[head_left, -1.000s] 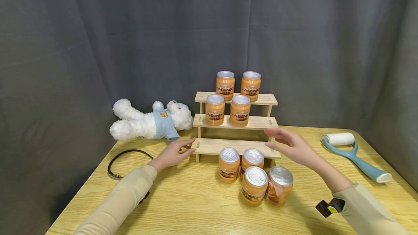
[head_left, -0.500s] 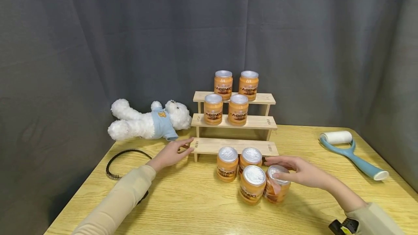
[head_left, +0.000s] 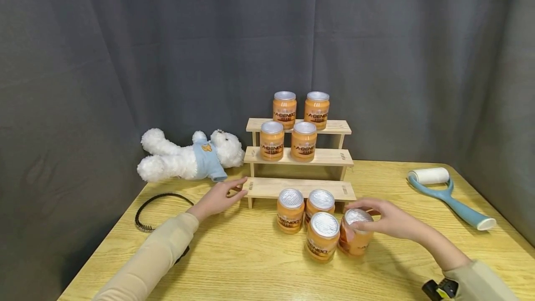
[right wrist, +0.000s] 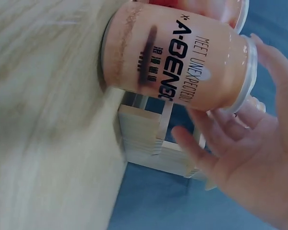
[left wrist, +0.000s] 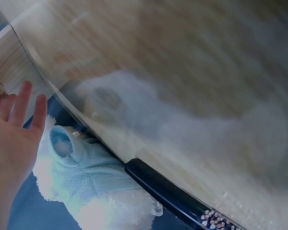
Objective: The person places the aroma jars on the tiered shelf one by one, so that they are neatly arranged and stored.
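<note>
In the head view my right hand (head_left: 390, 219) grips the rightmost orange can (head_left: 355, 240) by its silver top, thumb on the near side and fingers behind. The right wrist view shows this can (right wrist: 177, 57) standing on the wooden table, its lettering facing the camera. Close by stand a front can (head_left: 323, 240), a back can (head_left: 320, 203) and a left can (head_left: 290, 212). My left hand (head_left: 218, 199) has its fingertips at the left end of the lowest shelf of a three-step wooden rack (head_left: 298, 187). Its fingers look straight in the left wrist view.
Two cans (head_left: 316, 111) stand on the rack's top step and two cans (head_left: 303, 143) on the middle one. A white plush toy (head_left: 184, 159) in a blue shirt lies left, behind a black headband (head_left: 142, 217). A blue-handled lint roller (head_left: 453, 196) lies right.
My right hand has come down from beside the rack onto the rightmost can. That can has turned and moved slightly apart from the front can. My left hand stays at the shelf's end.
</note>
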`<control>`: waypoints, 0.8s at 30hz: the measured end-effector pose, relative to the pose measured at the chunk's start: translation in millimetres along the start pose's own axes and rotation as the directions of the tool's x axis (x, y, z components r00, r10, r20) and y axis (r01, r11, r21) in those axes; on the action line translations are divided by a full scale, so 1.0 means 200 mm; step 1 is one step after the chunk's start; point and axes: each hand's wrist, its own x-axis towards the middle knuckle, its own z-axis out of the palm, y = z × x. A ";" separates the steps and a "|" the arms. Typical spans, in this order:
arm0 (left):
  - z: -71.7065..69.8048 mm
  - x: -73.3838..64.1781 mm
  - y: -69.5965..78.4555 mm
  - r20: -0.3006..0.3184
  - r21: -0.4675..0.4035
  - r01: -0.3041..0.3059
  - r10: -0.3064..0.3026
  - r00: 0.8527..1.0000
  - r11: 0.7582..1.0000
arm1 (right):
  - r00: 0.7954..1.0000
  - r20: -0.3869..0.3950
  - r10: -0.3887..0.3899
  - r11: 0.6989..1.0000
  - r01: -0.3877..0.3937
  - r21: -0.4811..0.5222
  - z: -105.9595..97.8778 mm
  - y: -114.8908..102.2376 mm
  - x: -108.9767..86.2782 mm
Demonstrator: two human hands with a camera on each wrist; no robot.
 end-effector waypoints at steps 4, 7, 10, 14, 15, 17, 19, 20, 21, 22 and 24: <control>0.00 0.00 -0.01 -0.002 0.000 0.005 -0.005 1.000 1.000 | 0.994 -0.054 0.095 0.994 -0.098 -0.051 0.00 -0.01 0.03; 0.00 0.00 -0.01 -0.007 -0.005 0.004 -0.004 1.000 1.000 | 0.979 -0.088 0.183 0.981 -0.188 -0.042 0.00 -0.02 0.06; 0.01 0.00 -0.01 -0.013 -0.001 0.001 -0.001 1.000 1.000 | 0.965 -0.141 0.221 0.971 -0.231 -0.058 0.02 -0.03 0.07; 0.02 0.00 -0.01 -0.019 0.014 -0.001 0.002 1.000 1.000 | 0.965 -0.192 0.180 0.970 -0.206 -0.129 0.05 -0.02 0.06; 0.02 0.00 -0.01 -0.019 0.013 -0.002 0.002 1.000 1.000 | 0.969 -0.189 0.162 0.973 -0.189 -0.131 0.05 -0.01 0.05; 0.02 0.00 -0.01 -0.018 0.012 -0.003 0.003 1.000 1.000 | 0.977 -0.166 0.136 0.981 -0.156 -0.113 0.04 0.00 0.04; 0.02 0.00 -0.01 -0.016 0.007 -0.007 0.007 1.000 1.000 | 0.984 -0.125 0.129 0.989 -0.137 -0.056 0.02 0.01 0.01; 0.02 0.00 -0.01 -0.015 0.005 -0.008 0.009 1.000 1.000 | 0.986 -0.104 0.128 0.991 -0.132 -0.024 0.01 0.02 0.00; 0.02 0.00 -0.01 -0.013 0.002 -0.007 0.007 1.000 1.000 | 0.988 -0.080 0.136 0.991 -0.136 0.007 0.00 0.03 -0.01; 0.02 0.00 -0.01 -0.011 0.002 -0.004 0.004 1.000 1.000 | 0.989 -0.057 0.139 0.990 -0.137 0.030 0.00 0.04 -0.02; 0.01 0.00 -0.01 -0.011 0.002 0.000 0.000 1.000 1.000 | 0.990 -0.013 0.141 0.988 -0.140 0.061 0.00 0.06 -0.05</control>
